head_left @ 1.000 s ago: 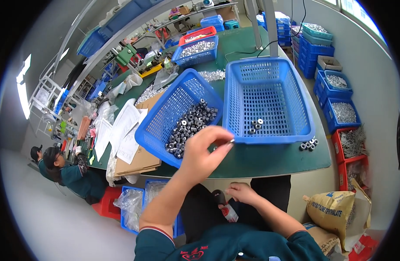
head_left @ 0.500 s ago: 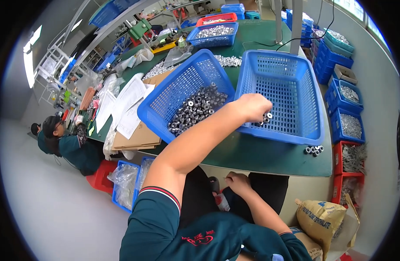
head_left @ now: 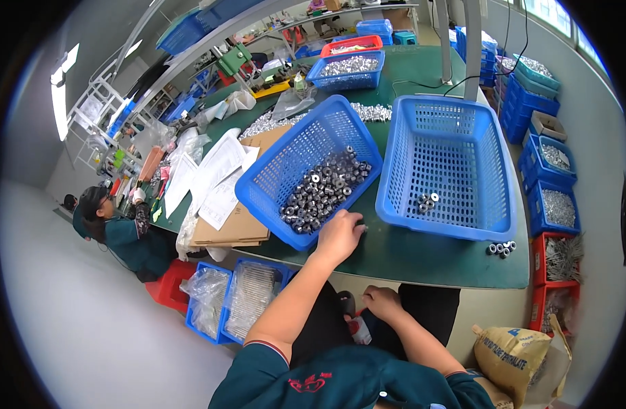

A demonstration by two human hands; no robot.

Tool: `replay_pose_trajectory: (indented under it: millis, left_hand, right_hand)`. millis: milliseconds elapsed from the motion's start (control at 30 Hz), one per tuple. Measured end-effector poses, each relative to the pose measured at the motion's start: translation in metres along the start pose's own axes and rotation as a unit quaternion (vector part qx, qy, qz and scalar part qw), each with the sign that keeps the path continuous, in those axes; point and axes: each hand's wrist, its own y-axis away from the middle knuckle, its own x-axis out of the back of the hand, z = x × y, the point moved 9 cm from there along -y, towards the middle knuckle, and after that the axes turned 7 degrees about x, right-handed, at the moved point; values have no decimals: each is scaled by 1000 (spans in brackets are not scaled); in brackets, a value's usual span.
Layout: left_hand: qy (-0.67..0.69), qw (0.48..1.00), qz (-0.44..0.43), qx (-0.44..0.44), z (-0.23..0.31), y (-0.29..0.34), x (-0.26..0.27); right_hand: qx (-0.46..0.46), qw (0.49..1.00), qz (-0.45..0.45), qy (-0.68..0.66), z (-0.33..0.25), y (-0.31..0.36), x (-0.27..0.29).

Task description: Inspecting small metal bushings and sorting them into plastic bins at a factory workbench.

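Note:
My left hand [head_left: 339,238] is over the table's front edge, beside the near right corner of the left blue basket [head_left: 262,184]. Its fingers look loosely bent and apart, with nothing visible in them. That tilted basket holds a heap of small dark metal bushings [head_left: 320,191] with centre holes. To its right stands a second blue basket [head_left: 456,153], with a small cluster of the same bushings [head_left: 427,202] on its floor. My right hand [head_left: 382,303] rests low by my lap, fingers curled; what they hold, if anything, is hidden.
Several bushings [head_left: 502,249] sit on the green table [head_left: 422,262] by the right basket's near corner. Cardboard [head_left: 248,228] and papers [head_left: 217,198] lie left. Behind are loose silvery parts [head_left: 373,112]. Stacked crates [head_left: 558,204] and a sack [head_left: 507,354] stand right; a co-worker [head_left: 119,232] sits left.
My left hand has come back from the right basket to the left basket's near corner. The bushings it covered in the right basket now show. My right hand stays low. The whole view has shifted slightly.

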Motion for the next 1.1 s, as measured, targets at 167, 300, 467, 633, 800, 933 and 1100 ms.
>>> replay_pose_trajectory:
  millis: [167, 300, 467, 633, 800, 933, 1100]
  left_hand:
    - [43, 999, 13, -21, -8, 8, -6]
    - [65, 994, 39, -77, 2, 21, -7]
    - [79, 992, 46, -91, -1, 23, -7]
    - [66, 986, 38, -145, 9, 38, -7]
    - [181, 974, 75, -110, -3, 59, 19]
    - [584, 792, -74, 159, -48, 102, 15]
    - [788, 563, -116, 221, -79, 156, 5]
  right_hand:
    - [8, 999, 20, 28, 1, 4, -2]
    - [2, 998, 29, 58, 7, 9, -2]
    - [7, 996, 13, 87, 6, 9, -2]
    - [6, 995, 16, 101, 0, 16, -5]
    - [10, 996, 10, 90, -5, 30, -7]
    - [15, 999, 31, -10, -21, 44, 10]
    - [-69, 991, 32, -111, -33, 46, 30]
